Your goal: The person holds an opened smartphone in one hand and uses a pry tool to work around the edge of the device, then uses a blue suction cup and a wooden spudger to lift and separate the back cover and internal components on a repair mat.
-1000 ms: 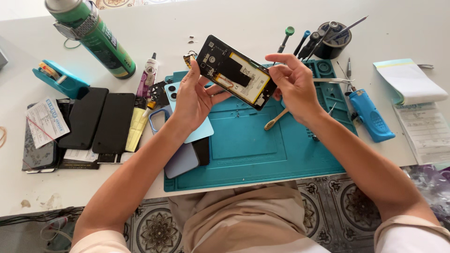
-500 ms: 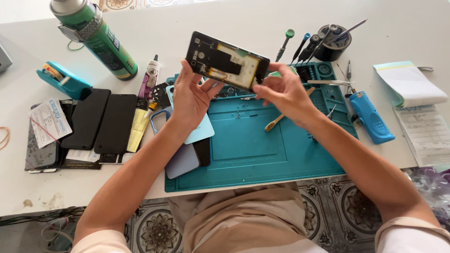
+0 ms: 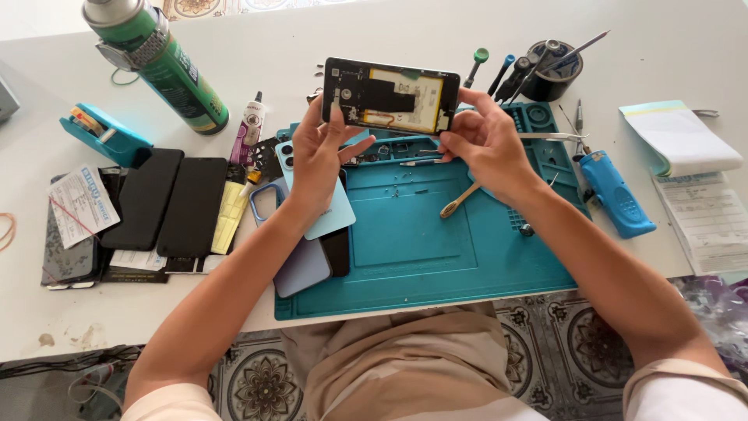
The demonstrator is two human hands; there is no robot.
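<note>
An opened phone (image 3: 391,96) with its back off, showing a yellow battery and black boards, is held level above the teal work mat (image 3: 413,242). My left hand (image 3: 318,156) grips its left end with the thumb on the inside. Fingers of my right hand (image 3: 485,140) pinch its right end. A small wooden-handled brush (image 3: 458,201) lies on the mat just under my right hand.
Left of the mat lie several dark phones (image 3: 164,201), light blue back covers (image 3: 312,249), a glue tube (image 3: 251,123), a green spray can (image 3: 156,62) and a teal tape dispenser (image 3: 105,134). At right are a blue tool (image 3: 615,195), a black tool cup (image 3: 549,72) and paper pads (image 3: 682,140).
The phone has been turned from a tilt to level. Both hands have shifted with it, still above the mat's far edge.
</note>
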